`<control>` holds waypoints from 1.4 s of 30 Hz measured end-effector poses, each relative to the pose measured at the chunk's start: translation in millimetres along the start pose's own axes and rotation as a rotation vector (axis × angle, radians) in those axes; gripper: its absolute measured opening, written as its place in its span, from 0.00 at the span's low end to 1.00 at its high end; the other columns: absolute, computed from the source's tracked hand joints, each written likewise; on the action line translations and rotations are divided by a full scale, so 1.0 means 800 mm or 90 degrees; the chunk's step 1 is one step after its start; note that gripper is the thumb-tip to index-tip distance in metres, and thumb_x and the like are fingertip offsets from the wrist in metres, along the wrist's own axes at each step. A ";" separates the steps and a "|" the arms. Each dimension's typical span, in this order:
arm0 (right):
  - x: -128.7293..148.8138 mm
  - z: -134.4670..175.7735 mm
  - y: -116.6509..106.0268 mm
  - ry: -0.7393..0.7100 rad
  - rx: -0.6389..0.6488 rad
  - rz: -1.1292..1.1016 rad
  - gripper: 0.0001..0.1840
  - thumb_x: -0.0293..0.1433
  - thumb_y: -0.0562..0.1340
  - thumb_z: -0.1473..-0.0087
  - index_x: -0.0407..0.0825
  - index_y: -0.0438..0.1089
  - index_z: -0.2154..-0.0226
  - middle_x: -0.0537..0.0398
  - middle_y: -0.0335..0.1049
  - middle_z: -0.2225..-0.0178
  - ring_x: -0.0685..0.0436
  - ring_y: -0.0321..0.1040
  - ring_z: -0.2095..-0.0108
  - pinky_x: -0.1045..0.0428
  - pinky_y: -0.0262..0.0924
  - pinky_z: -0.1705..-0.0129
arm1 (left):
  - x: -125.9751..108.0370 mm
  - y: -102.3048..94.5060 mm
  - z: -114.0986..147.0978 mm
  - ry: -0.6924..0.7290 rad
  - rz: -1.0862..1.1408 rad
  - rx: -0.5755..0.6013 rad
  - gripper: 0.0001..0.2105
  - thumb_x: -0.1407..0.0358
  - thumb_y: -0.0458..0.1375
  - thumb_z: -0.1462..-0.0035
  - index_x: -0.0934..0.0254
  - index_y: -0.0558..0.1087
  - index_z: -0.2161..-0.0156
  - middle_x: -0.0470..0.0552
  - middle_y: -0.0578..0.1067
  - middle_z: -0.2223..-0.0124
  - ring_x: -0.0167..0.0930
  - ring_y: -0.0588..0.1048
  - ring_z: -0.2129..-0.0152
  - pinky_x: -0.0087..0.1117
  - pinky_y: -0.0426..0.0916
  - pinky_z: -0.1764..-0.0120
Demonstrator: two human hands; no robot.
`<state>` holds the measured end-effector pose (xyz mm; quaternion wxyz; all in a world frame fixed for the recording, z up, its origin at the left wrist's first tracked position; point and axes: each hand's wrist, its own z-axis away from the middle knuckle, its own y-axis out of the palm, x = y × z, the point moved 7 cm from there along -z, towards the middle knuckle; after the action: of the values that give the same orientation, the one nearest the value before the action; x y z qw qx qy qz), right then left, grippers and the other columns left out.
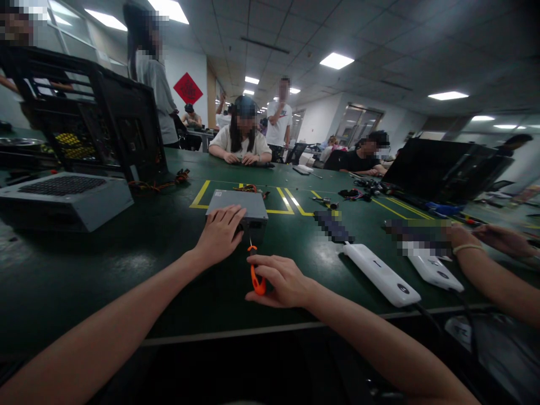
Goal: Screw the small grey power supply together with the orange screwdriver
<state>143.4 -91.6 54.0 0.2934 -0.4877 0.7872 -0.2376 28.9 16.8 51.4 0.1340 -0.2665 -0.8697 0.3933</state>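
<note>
A grey metal computer power supply unit (248, 203) sits on the green table in front of me. My left hand (221, 230) grips its near left side, fingers over the top and thumb at the front face. Between the thumb and fingers of my right hand (280, 280) is a screwdriver (257, 280) with an orange and black handle. Its thin shaft points away from me at the unit's near face; whether the tip touches a screw is too small to tell. A bundle of coloured cables (251, 188) lies behind the unit.
To the left stand another power supply unit (63, 197) and an open black computer case (84, 112). On the right lie a phone (333, 225), a white power bank (382, 274) and a second white device (434, 269). A co-worker's hand (464, 239) is at the far right. A monitor (430, 166) stands behind.
</note>
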 end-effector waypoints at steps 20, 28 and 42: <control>0.010 -0.002 0.004 -0.063 0.045 0.049 0.20 0.37 0.56 0.44 0.42 0.60 0.53 0.40 0.68 0.57 0.47 0.69 0.61 0.55 0.63 0.65 | 0.001 0.001 -0.001 -0.002 -0.004 -0.001 0.23 0.67 0.50 0.45 0.64 0.59 0.44 0.57 0.63 0.42 0.39 0.60 0.46 0.44 0.53 0.46; 0.005 0.000 0.009 -0.026 0.067 0.009 0.21 0.40 0.55 0.45 0.42 0.59 0.54 0.41 0.68 0.58 0.47 0.69 0.61 0.55 0.65 0.64 | 0.000 0.001 -0.001 -0.006 0.010 0.000 0.22 0.67 0.50 0.45 0.63 0.60 0.44 0.57 0.63 0.42 0.40 0.60 0.45 0.45 0.53 0.46; 0.008 -0.001 0.008 -0.043 0.089 0.049 0.20 0.38 0.54 0.44 0.43 0.59 0.52 0.40 0.67 0.56 0.47 0.69 0.62 0.53 0.64 0.64 | 0.000 0.000 -0.001 -0.002 -0.010 0.003 0.22 0.66 0.50 0.45 0.64 0.60 0.44 0.57 0.63 0.42 0.40 0.60 0.45 0.44 0.53 0.46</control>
<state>136.4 -95.0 48.8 0.3619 -0.4431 0.7764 -0.2643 29.5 17.2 51.6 0.1364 -0.2585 -0.8709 0.3950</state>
